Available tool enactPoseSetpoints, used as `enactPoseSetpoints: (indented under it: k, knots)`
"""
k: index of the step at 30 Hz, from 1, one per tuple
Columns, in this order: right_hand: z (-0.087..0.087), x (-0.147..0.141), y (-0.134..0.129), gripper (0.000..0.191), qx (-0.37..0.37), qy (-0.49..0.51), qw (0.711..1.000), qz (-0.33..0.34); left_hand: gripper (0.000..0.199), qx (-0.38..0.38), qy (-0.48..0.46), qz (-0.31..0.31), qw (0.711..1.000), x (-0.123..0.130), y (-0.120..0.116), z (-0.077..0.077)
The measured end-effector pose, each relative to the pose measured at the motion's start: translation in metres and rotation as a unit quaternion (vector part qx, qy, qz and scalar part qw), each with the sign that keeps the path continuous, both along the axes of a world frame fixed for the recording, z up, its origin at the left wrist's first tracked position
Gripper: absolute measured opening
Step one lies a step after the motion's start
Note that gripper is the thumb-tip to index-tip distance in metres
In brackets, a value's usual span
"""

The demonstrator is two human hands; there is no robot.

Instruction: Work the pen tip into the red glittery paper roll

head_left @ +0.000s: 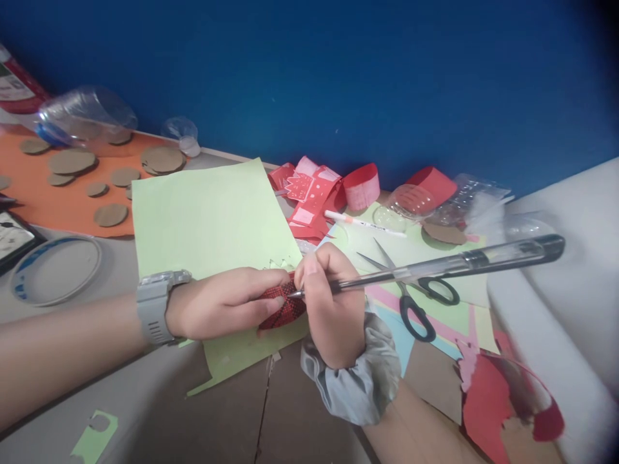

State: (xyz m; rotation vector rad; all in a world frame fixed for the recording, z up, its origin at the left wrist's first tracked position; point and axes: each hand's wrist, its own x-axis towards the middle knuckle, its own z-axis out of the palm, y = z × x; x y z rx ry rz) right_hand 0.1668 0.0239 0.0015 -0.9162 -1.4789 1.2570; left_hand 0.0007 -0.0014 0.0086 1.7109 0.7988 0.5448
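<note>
A black pen [411, 269] with a clear barrel lies in the pinch of my right hand [333, 303], its tip on a small red piece with a black pattern [285, 312]. My left hand [232, 303] presses that red piece with its fingers, from the left. Beneath both hands is light green paper [207, 219], which reaches up and to the left. Part of the red piece is hidden under my fingers. Open scissors [411, 290] with black handles rest on papers to the right of my right hand.
Cardboard discs [71, 161] lie on orange paper [29, 193] at the left, by a plastic bottle [89, 113] and a tape roll [55, 270]. Red paper strips [314, 193], a white marker [362, 223] and clear plastic pieces [467, 193] sit behind my hands. Red scraps [486, 393] are lower right.
</note>
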Motion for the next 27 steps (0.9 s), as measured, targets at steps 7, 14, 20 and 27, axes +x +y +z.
enactPoseSetpoints:
  k: [7,14,20,27]
  knots:
    - [-0.0006,0.0005,-0.0005,0.03,-0.006,-0.019,1.0,0.004,0.022,0.001,0.006,0.002,1.0,0.0,0.0004,0.0]
    - [0.001,0.0006,0.0006,0.03,-0.001,-0.021,1.0,0.006,0.022,0.017,0.008,0.004,1.0,-0.0008,-0.0006,-0.0012]
    - [0.0015,0.001,0.0005,0.03,0.002,-0.017,1.0,0.019,0.022,0.008,0.008,0.002,1.0,-0.0004,-0.0005,-0.001]
    - [-0.0002,0.0014,0.0001,0.03,-0.003,-0.023,1.0,0.018,0.022,0.015,0.004,0.001,1.0,-0.0001,0.0009,-0.0017]
